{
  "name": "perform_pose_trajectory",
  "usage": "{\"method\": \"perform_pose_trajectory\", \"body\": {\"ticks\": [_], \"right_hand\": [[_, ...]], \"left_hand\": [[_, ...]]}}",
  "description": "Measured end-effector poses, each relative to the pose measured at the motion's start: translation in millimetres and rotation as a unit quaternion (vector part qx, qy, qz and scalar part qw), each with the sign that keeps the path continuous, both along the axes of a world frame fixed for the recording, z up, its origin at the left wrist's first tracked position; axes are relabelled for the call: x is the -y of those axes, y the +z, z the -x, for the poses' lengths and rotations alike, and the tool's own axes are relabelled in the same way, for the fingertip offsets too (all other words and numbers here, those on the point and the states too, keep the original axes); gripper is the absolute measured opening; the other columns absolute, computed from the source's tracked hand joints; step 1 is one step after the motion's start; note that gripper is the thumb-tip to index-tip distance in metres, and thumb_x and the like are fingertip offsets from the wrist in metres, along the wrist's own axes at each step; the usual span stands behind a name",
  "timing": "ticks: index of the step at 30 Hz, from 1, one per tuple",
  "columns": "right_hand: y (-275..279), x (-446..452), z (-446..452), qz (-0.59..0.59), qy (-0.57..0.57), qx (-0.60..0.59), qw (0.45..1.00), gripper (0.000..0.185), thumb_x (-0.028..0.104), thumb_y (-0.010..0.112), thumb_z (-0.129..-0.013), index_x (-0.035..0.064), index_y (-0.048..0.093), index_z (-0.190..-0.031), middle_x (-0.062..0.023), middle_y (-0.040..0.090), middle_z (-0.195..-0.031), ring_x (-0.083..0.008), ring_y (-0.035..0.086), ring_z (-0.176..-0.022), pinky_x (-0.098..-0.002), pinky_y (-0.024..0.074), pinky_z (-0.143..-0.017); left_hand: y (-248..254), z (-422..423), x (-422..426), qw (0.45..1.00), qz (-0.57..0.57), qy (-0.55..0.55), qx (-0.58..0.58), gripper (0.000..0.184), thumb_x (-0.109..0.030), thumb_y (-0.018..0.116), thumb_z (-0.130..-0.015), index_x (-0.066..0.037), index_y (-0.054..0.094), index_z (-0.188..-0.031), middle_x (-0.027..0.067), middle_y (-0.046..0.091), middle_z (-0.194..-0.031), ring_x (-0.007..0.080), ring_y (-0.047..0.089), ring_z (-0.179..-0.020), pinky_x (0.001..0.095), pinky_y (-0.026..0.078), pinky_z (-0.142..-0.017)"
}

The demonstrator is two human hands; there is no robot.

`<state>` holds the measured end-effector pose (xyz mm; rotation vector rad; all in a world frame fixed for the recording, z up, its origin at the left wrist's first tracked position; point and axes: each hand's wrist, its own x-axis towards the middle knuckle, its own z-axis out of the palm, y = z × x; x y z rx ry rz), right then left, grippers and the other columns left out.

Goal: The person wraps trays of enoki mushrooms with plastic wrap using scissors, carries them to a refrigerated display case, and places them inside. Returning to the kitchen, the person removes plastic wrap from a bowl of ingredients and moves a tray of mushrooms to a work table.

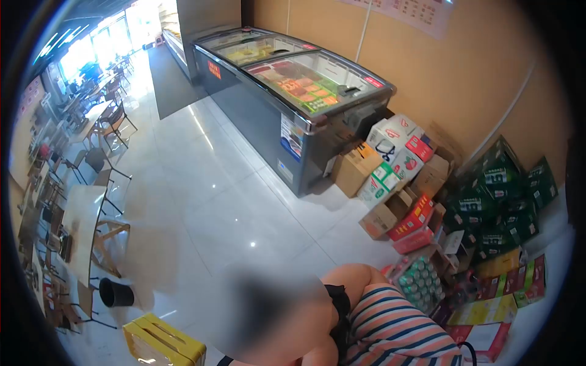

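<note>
Neither my left hand nor my right hand shows in the head view, so what they hold or touch cannot be seen. Close at the bottom is another person in a striped top (397, 326), with bare arms and a blurred head area; that person's hands are not clearly visible. Left of this person, at the lower edge, stands a yellow plastic crate (165, 341), partly cut off. Beside the striped top, to the right, sits a shrink-wrapped pack of green-topped cans or bottles (419, 282).
A long glass-topped chest freezer (262, 110) stands along the wall. Cardboard boxes (357, 168) and dark green cartons (488, 198) are piled right of it. At left are tables (82, 229), chairs (115, 125) and a black bin (116, 294) on the tiled floor.
</note>
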<state>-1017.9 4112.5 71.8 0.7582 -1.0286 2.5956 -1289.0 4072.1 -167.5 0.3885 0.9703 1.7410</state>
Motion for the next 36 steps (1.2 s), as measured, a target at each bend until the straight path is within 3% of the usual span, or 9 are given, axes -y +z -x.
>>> {"method": "perform_pose_trajectory", "body": {"ticks": [10, 17, 26, 28, 31, 36], "right_hand": [[14, -277, 37, -0.002, -0.090, 0.027, 0.996, 0.057, 0.050, 0.052, -0.092, -0.0064, 0.055, -0.098, 0.0013, 0.047, -0.062, -0.0083, 0.043, -0.052, -0.0229, 0.0316, -0.046], [-13, -461, 26, 0.012, -0.157, 0.041, 0.987, 0.054, 0.048, 0.054, -0.091, -0.0053, 0.055, -0.098, 0.0008, 0.048, -0.062, -0.0088, 0.044, -0.053, -0.0236, 0.0326, -0.046], [-9, -761, 24, -0.023, -0.183, 0.084, 0.979, 0.052, 0.047, 0.055, -0.091, -0.0041, 0.055, -0.099, 0.0002, 0.049, -0.062, -0.0093, 0.045, -0.053, -0.0244, 0.0336, -0.046], [-22, -834, 31, -0.049, -0.258, 0.186, 0.947, 0.024, 0.028, 0.062, -0.090, 0.0064, 0.052, -0.095, 0.0027, 0.050, -0.069, -0.0046, 0.044, -0.057, -0.0184, 0.0321, -0.049], [-52, -942, 40, -0.039, -0.314, 0.235, 0.919, 0.016, 0.020, 0.062, -0.090, 0.0077, 0.053, -0.091, 0.0051, 0.049, -0.068, -0.0008, 0.042, -0.055, -0.0162, 0.0289, -0.047], [-94, -1106, 15, -0.037, -0.471, 0.349, 0.809, 0.016, 0.016, 0.058, -0.091, 0.0058, 0.052, -0.081, 0.0012, 0.048, -0.062, -0.0048, 0.041, -0.052, -0.0193, 0.0298, -0.046]], "left_hand": [[14, 64, -299, 0.999, -0.014, -0.036, -0.020, 0.064, -0.053, 0.039, -0.091, -0.013, 0.034, -0.141, 0.0080, 0.038, -0.144, 0.0292, 0.042, -0.127, 0.0484, 0.038, -0.103], [-2, 63, -514, 0.996, -0.014, -0.084, -0.019, 0.065, -0.053, 0.040, -0.091, -0.013, 0.035, -0.141, 0.0080, 0.038, -0.144, 0.0292, 0.042, -0.127, 0.0487, 0.038, -0.103], [36, 54, -786, 0.997, -0.032, -0.069, -0.021, 0.066, -0.054, 0.041, -0.090, -0.013, 0.036, -0.141, 0.0080, 0.039, -0.144, 0.0292, 0.042, -0.127, 0.0490, 0.038, -0.102], [35, 56, -839, 0.997, -0.032, -0.062, -0.013, 0.066, -0.054, 0.042, -0.090, -0.013, 0.036, -0.141, 0.0080, 0.039, -0.143, 0.0292, 0.042, -0.127, 0.0490, 0.038, -0.102], [27, 65, -923, 0.998, -0.035, -0.056, -0.009, 0.066, -0.055, 0.042, -0.089, -0.013, 0.036, -0.141, 0.0080, 0.039, -0.143, 0.0292, 0.042, -0.127, 0.0491, 0.038, -0.102], [24, 93, -1076, 0.997, -0.049, -0.064, -0.002, 0.067, -0.055, 0.043, -0.089, -0.013, 0.037, -0.140, 0.0080, 0.040, -0.143, 0.0291, 0.042, -0.126, 0.0493, 0.038, -0.102]]}}
